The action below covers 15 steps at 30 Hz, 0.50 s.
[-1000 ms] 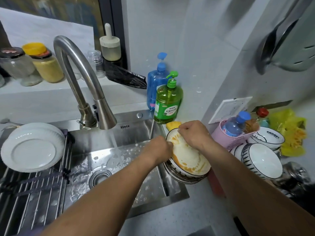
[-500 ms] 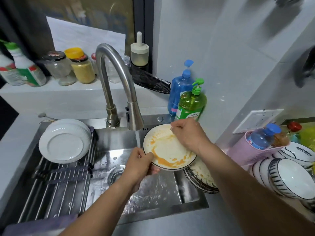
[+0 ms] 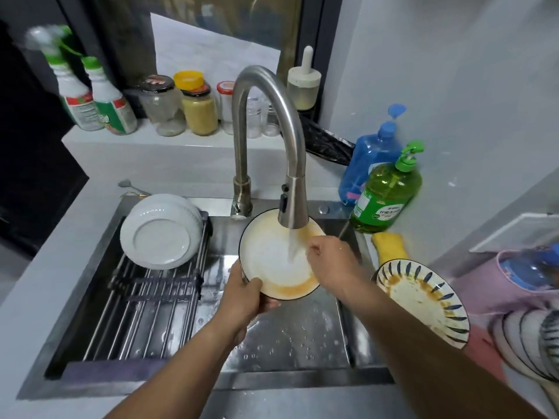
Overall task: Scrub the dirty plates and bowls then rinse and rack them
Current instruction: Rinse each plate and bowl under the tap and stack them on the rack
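A dirty white plate [image 3: 272,255] with orange sauce stains is held over the sink [image 3: 302,337], under the running faucet [image 3: 290,164]. My left hand [image 3: 245,297] grips its near left rim. My right hand [image 3: 332,261] rests on its right side, fingers against the surface where the water lands. Another stained plate with a blue leaf pattern [image 3: 423,297] tops a pile at the sink's right edge. Clean white plates [image 3: 160,234] lean upright on the roll-up rack [image 3: 145,309] over the sink's left half.
A yellow sponge [image 3: 388,244] lies by the green dish soap bottle [image 3: 387,192] and a blue pump bottle [image 3: 369,158]. Striped bowls [image 3: 526,343] and a pink tub [image 3: 514,276] crowd the right counter. Jars and spray bottles line the back ledge.
Both hands lifted the stained plate off the right-hand pile and carried it left under the faucet. Water now runs over it and much of the sauce in its middle has washed off.
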Each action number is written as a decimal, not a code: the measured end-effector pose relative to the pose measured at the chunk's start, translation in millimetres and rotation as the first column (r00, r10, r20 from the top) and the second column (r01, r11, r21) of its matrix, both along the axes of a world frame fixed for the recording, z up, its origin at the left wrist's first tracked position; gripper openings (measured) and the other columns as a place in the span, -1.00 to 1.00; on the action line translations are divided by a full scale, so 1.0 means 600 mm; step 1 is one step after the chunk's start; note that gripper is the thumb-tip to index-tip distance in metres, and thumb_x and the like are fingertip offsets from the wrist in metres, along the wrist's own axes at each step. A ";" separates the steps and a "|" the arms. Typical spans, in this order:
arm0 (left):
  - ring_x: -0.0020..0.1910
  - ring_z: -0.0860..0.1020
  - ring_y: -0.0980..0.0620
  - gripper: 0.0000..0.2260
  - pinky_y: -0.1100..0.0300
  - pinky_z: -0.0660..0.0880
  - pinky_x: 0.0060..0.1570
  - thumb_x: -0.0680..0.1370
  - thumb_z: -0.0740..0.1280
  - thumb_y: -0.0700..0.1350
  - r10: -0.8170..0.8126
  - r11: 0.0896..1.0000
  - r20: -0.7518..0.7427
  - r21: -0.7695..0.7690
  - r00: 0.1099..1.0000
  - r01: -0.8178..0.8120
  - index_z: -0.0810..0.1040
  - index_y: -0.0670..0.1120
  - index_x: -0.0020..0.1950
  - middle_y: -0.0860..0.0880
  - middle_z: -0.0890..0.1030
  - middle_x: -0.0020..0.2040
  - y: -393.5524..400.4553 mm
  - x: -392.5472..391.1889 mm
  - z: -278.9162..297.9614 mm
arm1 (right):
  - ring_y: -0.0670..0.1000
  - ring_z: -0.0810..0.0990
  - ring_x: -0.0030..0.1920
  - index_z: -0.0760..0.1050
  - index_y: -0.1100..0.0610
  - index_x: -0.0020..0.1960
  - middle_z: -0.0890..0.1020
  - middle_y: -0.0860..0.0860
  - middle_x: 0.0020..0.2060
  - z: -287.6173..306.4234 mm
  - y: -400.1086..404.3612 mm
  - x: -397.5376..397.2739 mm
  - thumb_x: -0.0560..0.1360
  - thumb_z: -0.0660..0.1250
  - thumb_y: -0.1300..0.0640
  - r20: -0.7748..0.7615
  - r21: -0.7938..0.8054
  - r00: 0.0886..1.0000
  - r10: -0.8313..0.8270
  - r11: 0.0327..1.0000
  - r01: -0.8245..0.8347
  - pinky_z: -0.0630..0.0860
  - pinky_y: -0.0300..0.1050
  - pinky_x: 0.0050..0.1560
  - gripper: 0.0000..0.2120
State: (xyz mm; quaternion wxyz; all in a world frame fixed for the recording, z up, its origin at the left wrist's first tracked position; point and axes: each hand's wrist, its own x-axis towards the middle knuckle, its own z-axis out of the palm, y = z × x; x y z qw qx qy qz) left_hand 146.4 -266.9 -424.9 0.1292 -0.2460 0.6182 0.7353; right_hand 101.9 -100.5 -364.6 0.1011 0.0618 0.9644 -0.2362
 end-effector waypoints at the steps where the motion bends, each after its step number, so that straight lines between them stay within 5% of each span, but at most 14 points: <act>1: -0.13 0.68 -0.20 -0.54 0.01 0.67 -0.24 0.61 0.11 -0.40 0.027 0.999 0.027 0.031 0.999 -0.027 0.37 0.05 0.39 -0.13 0.59 0.20 -0.002 -0.002 -0.009 | 0.15 0.55 -0.14 0.53 0.20 -0.15 0.57 0.07 -0.21 -0.003 -0.001 -0.002 0.57 0.20 0.22 -0.030 0.003 1.000 0.009 1.000 -0.009 0.49 -0.01 -0.15 -0.82; 5: -0.19 0.69 -0.20 -0.52 0.01 0.67 -0.19 0.60 0.13 -0.39 0.054 0.985 0.137 0.155 0.989 -0.075 0.38 0.09 0.37 -0.13 0.59 0.23 0.004 -0.006 -0.028 | 0.09 0.58 0.11 0.62 0.11 0.27 0.53 0.05 0.20 -0.012 0.004 -0.011 0.59 0.27 0.26 -0.161 -0.058 0.986 -0.034 0.998 0.025 0.47 -0.13 0.15 -0.70; 8: -0.26 0.68 -0.18 -0.58 0.06 0.65 -0.26 0.61 0.16 -0.36 0.058 0.980 0.183 0.179 0.981 -0.091 0.41 -0.02 0.40 -0.20 0.61 0.19 0.009 -0.007 -0.028 | 0.08 0.57 0.13 0.50 0.02 0.39 0.47 0.06 0.25 -0.022 0.011 -0.012 0.56 0.33 0.21 -0.131 -0.028 0.983 -0.128 0.992 0.125 0.39 -0.19 0.02 -0.59; 13: -0.30 0.68 -0.18 -0.66 -0.03 0.68 -0.21 0.63 0.15 -0.32 0.016 0.999 0.171 0.048 0.985 -0.025 0.34 -0.07 0.38 -0.25 0.59 0.12 -0.014 0.006 -0.015 | 0.18 0.61 0.17 0.43 0.12 0.42 0.60 0.15 0.22 -0.066 0.022 -0.001 0.52 0.38 0.05 0.238 -0.100 0.956 -0.173 0.975 0.201 0.54 -0.07 0.03 -0.51; 15: -0.37 0.64 -0.15 -0.64 -0.03 0.67 -0.25 0.62 0.14 -0.34 0.020 1.000 0.128 -0.023 0.992 -0.017 0.32 -0.10 0.39 -0.28 0.56 0.11 -0.029 0.011 -0.013 | 0.17 0.69 -0.08 0.44 0.21 0.39 0.66 0.20 0.08 -0.082 0.015 0.011 0.53 0.37 0.09 0.371 -0.213 0.916 -0.151 0.946 0.242 0.54 -0.12 -0.30 -0.54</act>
